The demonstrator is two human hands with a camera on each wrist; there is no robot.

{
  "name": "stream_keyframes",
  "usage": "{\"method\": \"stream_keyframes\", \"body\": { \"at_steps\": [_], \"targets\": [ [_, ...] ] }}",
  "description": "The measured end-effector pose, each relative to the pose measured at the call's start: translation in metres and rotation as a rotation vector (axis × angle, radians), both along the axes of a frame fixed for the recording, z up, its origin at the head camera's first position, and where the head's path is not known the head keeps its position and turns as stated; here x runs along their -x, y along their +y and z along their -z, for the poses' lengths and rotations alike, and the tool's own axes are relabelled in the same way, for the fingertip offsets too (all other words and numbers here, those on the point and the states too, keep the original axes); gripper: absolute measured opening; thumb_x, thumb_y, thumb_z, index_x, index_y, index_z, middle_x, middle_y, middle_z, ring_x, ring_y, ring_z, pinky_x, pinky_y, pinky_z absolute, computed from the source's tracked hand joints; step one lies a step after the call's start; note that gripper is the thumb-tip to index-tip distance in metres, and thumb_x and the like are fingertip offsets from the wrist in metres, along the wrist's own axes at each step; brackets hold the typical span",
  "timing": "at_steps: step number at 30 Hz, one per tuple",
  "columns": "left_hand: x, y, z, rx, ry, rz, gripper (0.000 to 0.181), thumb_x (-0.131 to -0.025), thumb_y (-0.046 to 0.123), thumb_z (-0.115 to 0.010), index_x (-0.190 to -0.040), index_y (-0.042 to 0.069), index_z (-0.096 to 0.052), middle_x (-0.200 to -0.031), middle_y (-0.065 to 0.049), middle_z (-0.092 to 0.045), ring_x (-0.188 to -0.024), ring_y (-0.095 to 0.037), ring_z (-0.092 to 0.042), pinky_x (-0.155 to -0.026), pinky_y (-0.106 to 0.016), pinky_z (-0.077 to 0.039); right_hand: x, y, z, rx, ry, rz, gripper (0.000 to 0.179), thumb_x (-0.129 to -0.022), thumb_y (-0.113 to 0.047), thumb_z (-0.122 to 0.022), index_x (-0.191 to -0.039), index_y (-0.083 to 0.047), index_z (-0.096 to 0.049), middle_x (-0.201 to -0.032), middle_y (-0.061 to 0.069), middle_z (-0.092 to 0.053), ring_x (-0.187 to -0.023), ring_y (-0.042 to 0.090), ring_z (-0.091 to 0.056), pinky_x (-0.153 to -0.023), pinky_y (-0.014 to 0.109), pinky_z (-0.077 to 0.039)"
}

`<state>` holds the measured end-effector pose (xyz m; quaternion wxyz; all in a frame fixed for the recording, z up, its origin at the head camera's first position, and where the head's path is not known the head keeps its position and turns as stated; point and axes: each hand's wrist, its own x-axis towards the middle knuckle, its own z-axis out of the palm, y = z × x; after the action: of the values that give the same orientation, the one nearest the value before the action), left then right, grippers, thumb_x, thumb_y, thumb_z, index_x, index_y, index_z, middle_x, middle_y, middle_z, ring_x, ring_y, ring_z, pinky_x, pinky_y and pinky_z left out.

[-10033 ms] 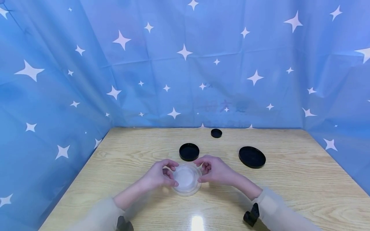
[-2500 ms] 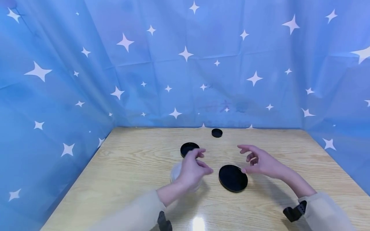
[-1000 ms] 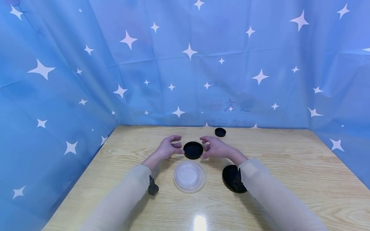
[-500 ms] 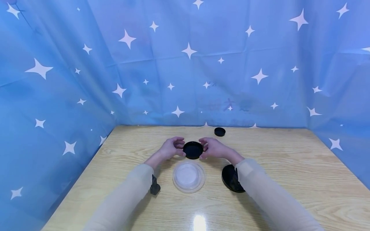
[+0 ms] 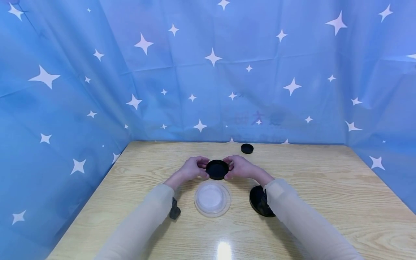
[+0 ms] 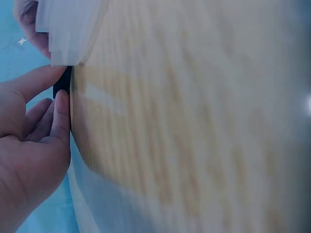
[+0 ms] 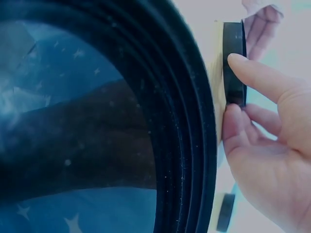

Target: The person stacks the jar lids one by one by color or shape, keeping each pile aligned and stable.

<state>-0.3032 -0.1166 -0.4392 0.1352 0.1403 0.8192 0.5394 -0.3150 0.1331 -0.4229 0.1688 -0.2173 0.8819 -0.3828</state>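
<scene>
Both hands frame a medium round black lid point(image 5: 217, 169) lying behind the clear plastic containers on the table. From the left side my left hand point(image 5: 194, 168) grips its rim, thumb in front and fingers behind. On the opposite side my right hand point(image 5: 239, 167) holds the rim likewise; in the right wrist view the thumb point(image 7: 252, 73) presses the black lid's side point(image 7: 234, 73). Just in front sit round translucent containers point(image 5: 212, 199), which look stacked in the left wrist view point(image 6: 73, 29).
A large black lid point(image 5: 260, 202) lies under the right forearm, partly hidden by the sleeve; its ridged rim fills much of the right wrist view. A small black lid point(image 5: 247, 148) lies near the table's back edge. A blue star-patterned curtain point(image 5: 208, 72) hangs behind the wooden table point(image 5: 325, 187).
Ten seconds ago both hands were at the clear containers. Since then the large lid has come nearer them, and the hands have gone to the medium lid, their fingers closing in on its rim.
</scene>
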Motion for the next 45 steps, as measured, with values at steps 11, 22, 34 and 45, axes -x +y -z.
{"method": "stream_keyframes", "body": {
  "at_steps": [11, 22, 34, 45],
  "targets": [
    [0.002, 0.004, -0.001, 0.056, -0.002, 0.014, 0.064, -0.079, -0.005, -0.082, -0.138, -0.005, -0.059, -0.124, -0.016, -0.064, -0.109, -0.025, -0.061, -0.093, -0.033, -0.054, 0.001, 0.005, 0.002, 0.023, -0.027, -0.020, 0.074, -0.084, -0.007, -0.083, -0.147, 0.007, -0.047, -0.144, 0.024, -0.051, -0.118, 0.034, -0.059, -0.093, 0.039, -0.054],
    [0.002, 0.004, 0.001, 0.009, -0.011, 0.040, 0.062, -0.081, -0.006, -0.080, -0.138, -0.007, -0.058, -0.125, -0.019, -0.063, -0.111, -0.029, -0.061, -0.094, -0.034, -0.054, -0.002, 0.009, 0.000, 0.061, -0.038, -0.007, 0.074, -0.083, -0.005, -0.084, -0.146, 0.007, -0.048, -0.145, 0.024, -0.051, -0.117, 0.035, -0.060, -0.092, 0.039, -0.055],
    [-0.004, 0.007, -0.006, -0.023, -0.004, 0.050, 0.060, -0.081, -0.008, -0.080, -0.137, -0.009, -0.058, -0.123, -0.020, -0.064, -0.109, -0.029, -0.062, -0.092, -0.032, -0.055, -0.007, 0.014, -0.004, 0.082, -0.020, -0.002, 0.074, -0.081, -0.006, -0.086, -0.145, 0.007, -0.050, -0.141, 0.025, -0.053, -0.110, 0.030, -0.064, -0.090, 0.038, -0.055],
    [-0.008, 0.019, -0.019, -0.036, 0.053, 0.060, 0.061, -0.078, -0.002, -0.084, -0.135, -0.005, -0.061, -0.121, -0.016, -0.065, -0.107, -0.026, -0.061, -0.091, -0.033, -0.055, -0.015, 0.031, -0.022, 0.105, 0.079, -0.055, 0.070, -0.081, -0.005, -0.086, -0.142, 0.010, -0.052, -0.139, 0.027, -0.055, -0.099, 0.027, -0.067, -0.084, 0.036, -0.057]
  ]
}}
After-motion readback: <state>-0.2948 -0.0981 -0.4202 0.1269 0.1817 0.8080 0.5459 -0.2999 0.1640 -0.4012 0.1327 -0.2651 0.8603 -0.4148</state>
